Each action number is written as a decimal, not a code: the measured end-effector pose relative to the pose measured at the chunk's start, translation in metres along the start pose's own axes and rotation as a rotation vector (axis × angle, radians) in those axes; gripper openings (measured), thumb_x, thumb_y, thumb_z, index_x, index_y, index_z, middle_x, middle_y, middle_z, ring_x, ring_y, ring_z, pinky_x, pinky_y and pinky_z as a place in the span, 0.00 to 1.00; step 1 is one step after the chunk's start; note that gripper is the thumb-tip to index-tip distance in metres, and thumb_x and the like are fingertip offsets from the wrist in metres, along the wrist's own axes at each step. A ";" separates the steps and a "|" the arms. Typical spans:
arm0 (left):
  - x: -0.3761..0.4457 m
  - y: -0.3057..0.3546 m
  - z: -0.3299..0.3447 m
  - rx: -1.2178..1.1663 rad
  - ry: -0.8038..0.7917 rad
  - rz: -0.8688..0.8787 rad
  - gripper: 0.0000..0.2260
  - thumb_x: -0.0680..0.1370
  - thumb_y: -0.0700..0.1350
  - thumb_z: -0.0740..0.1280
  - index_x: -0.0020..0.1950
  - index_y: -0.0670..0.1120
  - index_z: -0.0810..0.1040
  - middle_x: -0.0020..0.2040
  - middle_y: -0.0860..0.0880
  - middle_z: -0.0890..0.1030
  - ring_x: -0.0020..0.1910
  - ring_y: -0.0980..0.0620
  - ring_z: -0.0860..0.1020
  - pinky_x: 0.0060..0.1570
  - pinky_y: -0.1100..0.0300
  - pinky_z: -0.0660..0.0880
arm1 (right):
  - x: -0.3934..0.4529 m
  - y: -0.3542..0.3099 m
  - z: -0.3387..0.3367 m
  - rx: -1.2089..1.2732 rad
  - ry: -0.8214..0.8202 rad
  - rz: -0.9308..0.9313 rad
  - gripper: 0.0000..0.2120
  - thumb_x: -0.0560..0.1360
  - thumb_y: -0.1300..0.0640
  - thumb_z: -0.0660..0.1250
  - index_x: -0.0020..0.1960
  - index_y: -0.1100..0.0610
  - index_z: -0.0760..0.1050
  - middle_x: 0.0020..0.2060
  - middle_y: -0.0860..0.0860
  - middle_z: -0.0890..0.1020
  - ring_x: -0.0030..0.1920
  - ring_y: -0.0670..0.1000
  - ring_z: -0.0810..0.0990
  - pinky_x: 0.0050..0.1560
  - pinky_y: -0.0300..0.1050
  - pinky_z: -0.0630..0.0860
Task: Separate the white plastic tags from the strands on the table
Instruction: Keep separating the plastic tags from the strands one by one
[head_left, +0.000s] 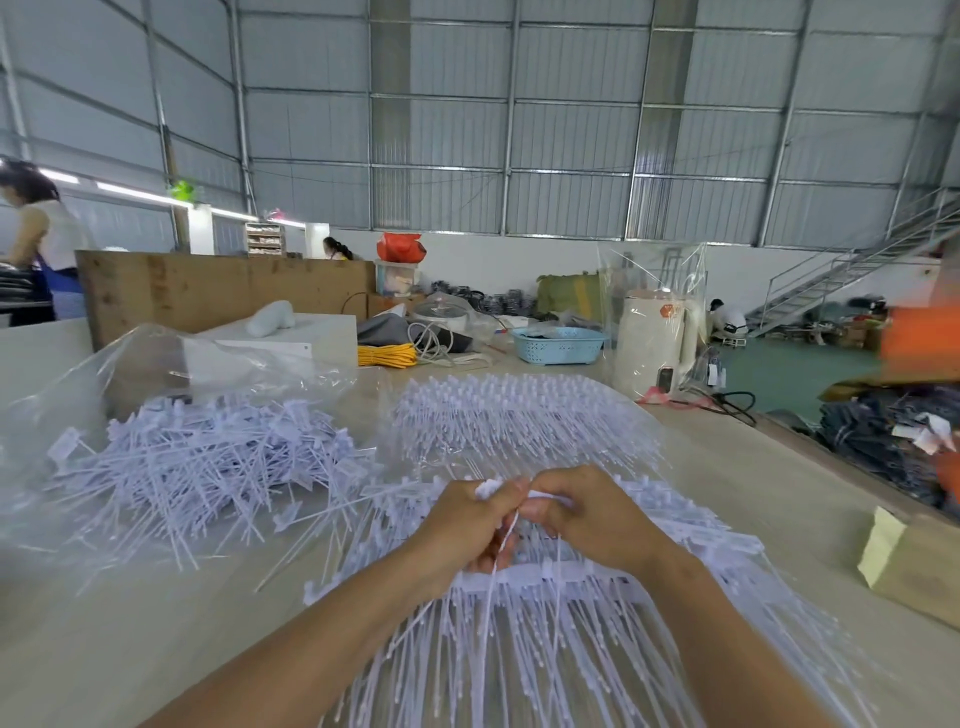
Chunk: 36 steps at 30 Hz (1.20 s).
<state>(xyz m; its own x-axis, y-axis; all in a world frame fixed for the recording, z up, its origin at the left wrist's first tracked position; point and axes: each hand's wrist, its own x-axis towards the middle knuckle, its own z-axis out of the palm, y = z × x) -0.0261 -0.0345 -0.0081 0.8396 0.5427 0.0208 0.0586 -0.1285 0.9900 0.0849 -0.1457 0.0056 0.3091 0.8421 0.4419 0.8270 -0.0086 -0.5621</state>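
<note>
Person at nine o'clock: a person in a white top stands at the far left edge, beside a wooden board.
Loose tags: a heap of single white tags lies at ten o'clock on a clear plastic bag spread over the table.
Left hand: the left hand sits at the centre, fingers curled round a small bunch of white tags, one thin strand hanging down from its grip.
Right hand: the right hand touches the left, thumb and fingers pinching the same bunch from the other side.
Strips near the hands: rows of tags joined on strips fan out from under both hands toward six o'clock.
Far strips: more joined rows lie at twelve o'clock, just beyond the hands.
Basket: a light blue basket stands further back at one o'clock.
Kettle: a white kettle in clear wrap stands just right of the basket.
Box: a cardboard box rests at the table's edge at three o'clock.
</note>
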 end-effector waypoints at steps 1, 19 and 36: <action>0.000 0.001 0.000 -0.009 0.000 -0.021 0.16 0.78 0.53 0.66 0.36 0.44 0.74 0.21 0.50 0.75 0.18 0.56 0.71 0.19 0.70 0.63 | 0.000 0.001 0.000 -0.016 0.004 0.009 0.14 0.75 0.61 0.68 0.37 0.43 0.79 0.28 0.40 0.78 0.30 0.41 0.74 0.37 0.36 0.70; 0.008 0.013 -0.024 -0.423 -0.237 -0.193 0.17 0.77 0.48 0.59 0.31 0.42 0.71 0.21 0.45 0.71 0.13 0.56 0.61 0.12 0.69 0.53 | 0.000 -0.016 -0.027 0.175 0.250 0.023 0.10 0.73 0.62 0.69 0.33 0.58 0.76 0.29 0.47 0.76 0.33 0.46 0.72 0.41 0.41 0.70; 0.009 0.001 -0.012 -0.164 -0.190 -0.161 0.25 0.82 0.55 0.52 0.44 0.37 0.78 0.32 0.40 0.81 0.24 0.50 0.76 0.23 0.65 0.66 | -0.005 -0.019 -0.009 0.120 -0.123 0.042 0.07 0.71 0.66 0.71 0.47 0.60 0.78 0.43 0.51 0.78 0.40 0.43 0.77 0.43 0.36 0.73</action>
<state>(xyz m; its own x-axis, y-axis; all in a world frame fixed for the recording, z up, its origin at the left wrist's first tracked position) -0.0247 -0.0200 -0.0048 0.9138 0.3778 -0.1495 0.1241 0.0909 0.9881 0.0721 -0.1545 0.0201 0.2768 0.9020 0.3314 0.7499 0.0129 -0.6614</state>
